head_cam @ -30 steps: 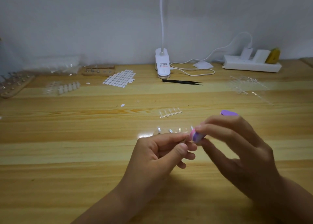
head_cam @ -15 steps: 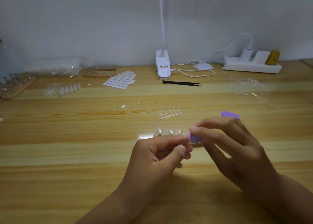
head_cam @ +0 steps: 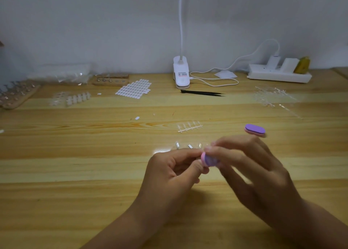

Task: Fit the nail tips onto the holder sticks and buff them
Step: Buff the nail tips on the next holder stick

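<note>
Buffer (head_cam: 211, 160) now lower in right hand (head_cam: 254, 173); sticks (head_cam: 16, 88) in block (head_cam: 24, 100).

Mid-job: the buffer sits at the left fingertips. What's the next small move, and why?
Probably draw the purple buffer in a short stroke across the piece the left hand pinches. The right hand grips the buffer right against those fingertips, and the piece itself is too hidden to call finished.

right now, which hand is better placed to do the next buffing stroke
Right. The right hand pinches the purple buffer, pressed to the small piece hidden in the pinch of the left hand.
</note>
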A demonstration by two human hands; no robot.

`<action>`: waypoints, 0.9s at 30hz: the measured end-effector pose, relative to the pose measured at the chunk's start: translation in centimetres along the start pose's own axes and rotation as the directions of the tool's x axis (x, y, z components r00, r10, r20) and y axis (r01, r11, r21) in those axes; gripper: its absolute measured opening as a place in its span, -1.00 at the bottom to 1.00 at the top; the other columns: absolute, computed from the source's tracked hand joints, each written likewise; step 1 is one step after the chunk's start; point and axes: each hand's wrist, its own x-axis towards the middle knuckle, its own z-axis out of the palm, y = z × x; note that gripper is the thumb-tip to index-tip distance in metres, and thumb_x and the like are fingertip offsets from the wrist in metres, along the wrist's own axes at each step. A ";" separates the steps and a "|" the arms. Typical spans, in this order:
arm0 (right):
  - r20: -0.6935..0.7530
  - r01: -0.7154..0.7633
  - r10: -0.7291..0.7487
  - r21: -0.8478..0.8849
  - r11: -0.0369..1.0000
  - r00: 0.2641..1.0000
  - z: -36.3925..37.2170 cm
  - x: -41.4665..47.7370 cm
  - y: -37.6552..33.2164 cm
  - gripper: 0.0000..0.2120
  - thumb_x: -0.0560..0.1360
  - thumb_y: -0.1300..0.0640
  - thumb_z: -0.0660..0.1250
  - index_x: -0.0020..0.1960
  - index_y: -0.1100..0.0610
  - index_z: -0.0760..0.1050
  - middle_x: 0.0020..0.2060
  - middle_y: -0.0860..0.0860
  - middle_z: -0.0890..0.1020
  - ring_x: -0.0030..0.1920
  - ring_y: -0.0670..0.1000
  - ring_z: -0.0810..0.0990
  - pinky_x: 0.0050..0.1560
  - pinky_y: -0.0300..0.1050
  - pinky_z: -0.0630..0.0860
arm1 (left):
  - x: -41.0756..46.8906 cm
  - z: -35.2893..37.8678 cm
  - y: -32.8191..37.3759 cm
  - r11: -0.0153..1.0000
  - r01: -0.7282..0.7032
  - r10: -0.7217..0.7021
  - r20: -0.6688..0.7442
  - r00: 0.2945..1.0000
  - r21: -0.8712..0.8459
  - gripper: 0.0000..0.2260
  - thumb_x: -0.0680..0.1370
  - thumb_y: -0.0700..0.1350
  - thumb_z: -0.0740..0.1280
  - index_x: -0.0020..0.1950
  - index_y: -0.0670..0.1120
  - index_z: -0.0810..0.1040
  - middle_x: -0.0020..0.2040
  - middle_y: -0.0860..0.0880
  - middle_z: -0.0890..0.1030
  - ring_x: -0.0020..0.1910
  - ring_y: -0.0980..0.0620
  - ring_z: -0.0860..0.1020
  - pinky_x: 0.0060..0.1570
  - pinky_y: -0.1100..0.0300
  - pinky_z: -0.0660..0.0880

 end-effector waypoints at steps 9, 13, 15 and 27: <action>-0.008 -0.011 0.011 0.010 1.000 1.000 -0.1 0.2 0.1 -0.71 0.57 0.30 0.33 0.28 0.17 0.54 0.12 0.12 0.60 0.13 0.05 0.57 0.20 -0.21 0.45 | 0.0 0.2 0.1 0.999 -0.027 0.028 -0.010 1.000 0.018 -0.85 0.50 -0.16 0.37 -0.02 0.00 0.72 -0.22 -0.06 0.71 -0.22 -0.04 0.67 -0.26 0.13 0.61; 0.026 0.055 -0.054 -0.038 0.998 0.998 -0.3 0.1 0.2 -0.66 0.56 0.35 0.33 0.31 0.17 0.54 0.13 0.13 0.59 0.14 0.06 0.54 0.28 -0.23 0.38 | -0.3 0.2 0.4 0.991 -0.112 0.111 0.020 0.994 0.069 -0.85 0.55 -0.09 0.35 0.03 0.04 0.70 -0.21 -0.06 0.70 -0.24 -0.04 0.66 -0.27 0.06 0.60; -0.011 0.004 -0.004 -0.066 0.998 1.000 -0.4 0.2 0.8 -0.65 0.53 0.37 0.37 0.29 0.18 0.54 0.11 0.11 0.60 0.11 0.08 0.57 0.26 -0.22 0.39 | -0.4 0.3 0.3 0.995 -0.083 0.083 0.001 0.997 0.049 -0.82 0.54 -0.16 0.35 0.04 0.04 0.70 -0.18 -0.02 0.71 -0.18 -0.01 0.68 -0.23 0.09 0.62; -0.104 -0.027 0.024 -0.026 0.999 0.994 -0.8 0.5 0.9 -0.71 0.57 0.29 0.35 0.28 0.15 0.54 0.08 0.10 0.60 0.11 0.02 0.57 0.16 -0.15 0.48 | 0.0 0.3 0.4 0.991 0.048 -0.042 0.045 0.998 -0.122 -0.83 0.53 -0.20 0.29 -0.07 -0.16 0.69 -0.24 -0.09 0.69 -0.25 0.00 0.65 -0.26 0.20 0.56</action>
